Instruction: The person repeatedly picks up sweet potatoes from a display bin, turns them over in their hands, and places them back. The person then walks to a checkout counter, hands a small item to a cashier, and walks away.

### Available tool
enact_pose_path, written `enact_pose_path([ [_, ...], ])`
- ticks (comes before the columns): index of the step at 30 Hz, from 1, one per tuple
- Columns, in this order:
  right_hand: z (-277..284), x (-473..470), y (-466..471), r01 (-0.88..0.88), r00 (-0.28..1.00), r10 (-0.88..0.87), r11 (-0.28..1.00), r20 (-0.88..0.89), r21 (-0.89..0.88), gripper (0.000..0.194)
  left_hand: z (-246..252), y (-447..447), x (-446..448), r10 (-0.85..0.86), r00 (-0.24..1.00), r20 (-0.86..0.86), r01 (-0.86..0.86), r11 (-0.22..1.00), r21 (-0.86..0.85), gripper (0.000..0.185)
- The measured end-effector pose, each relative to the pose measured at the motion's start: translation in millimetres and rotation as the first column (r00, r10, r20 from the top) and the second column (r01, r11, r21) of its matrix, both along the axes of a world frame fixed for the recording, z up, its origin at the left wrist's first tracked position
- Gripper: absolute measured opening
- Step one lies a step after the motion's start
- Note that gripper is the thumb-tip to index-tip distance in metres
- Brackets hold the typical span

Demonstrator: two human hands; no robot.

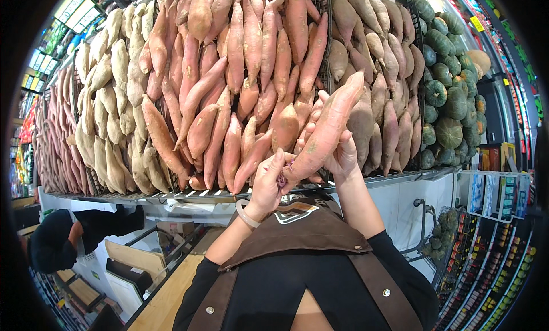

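A large pink-skinned sweet potato [328,127] slants up and to the right in front of me. My right hand [342,153] cradles it from behind, its fingers showing along the far side. At the root's lower end, my left hand [268,181] is closed around a small purple stringy bit [282,179], too small to identify. A pale bangle [247,215] circles the left wrist. Just beyond both hands, more pink sweet potatoes [233,138] lie heaped on the display.
Pale tan sweet potatoes [116,95] fill the crate to the left, and duller pinkish ones [390,73] the right one. Green pumpkins [450,99] are piled farther right. A metal shopping cart [422,228] stands at lower right. A person in dark clothes [60,241] is at far left, near cardboard boxes [176,228].
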State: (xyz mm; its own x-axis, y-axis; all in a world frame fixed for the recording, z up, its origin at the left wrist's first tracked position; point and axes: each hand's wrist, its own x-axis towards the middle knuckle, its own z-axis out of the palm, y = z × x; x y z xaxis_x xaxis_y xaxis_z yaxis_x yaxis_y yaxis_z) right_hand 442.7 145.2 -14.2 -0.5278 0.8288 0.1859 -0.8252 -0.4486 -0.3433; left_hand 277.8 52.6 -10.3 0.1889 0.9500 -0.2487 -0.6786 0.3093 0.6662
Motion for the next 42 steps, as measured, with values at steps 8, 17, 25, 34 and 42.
enact_pose_path([
  [8, -8, -1, -11, 0.086, 0.977, -0.073, 0.995, 0.198, -0.056, 0.08, -14, -5, 6, 0.026, 1.0, -0.016, -0.026, 0.999, 0.031, 0.023],
  [17, 39, -6, -14, 0.01, 0.839, -0.197, 0.938, 0.508, 0.348, 0.117, -10, -7, 0, 0.081, 0.993, 0.085, -0.064, 0.98, -0.187, 0.029],
  [25, 60, 7, -33, -0.225, 0.72, -0.259, 0.791, 0.644, 0.569, 0.107, -5, -7, 4, 0.075, 0.997, 0.013, -0.073, 0.99, -0.123, 0.034],
  [34, 62, -3, -33, -0.182, 0.789, -0.406, 0.561, 0.46, 0.807, 0.062, -22, 2, -5, 0.035, 0.973, -0.23, -0.044, 0.999, -0.032, 0.037],
  [42, 58, 4, -41, -0.123, 0.752, -0.417, 0.672, 0.51, 0.73, 0.041, -18, 9, 6, 0.179, 0.982, -0.055, -0.182, 0.982, -0.058, 0.039],
])
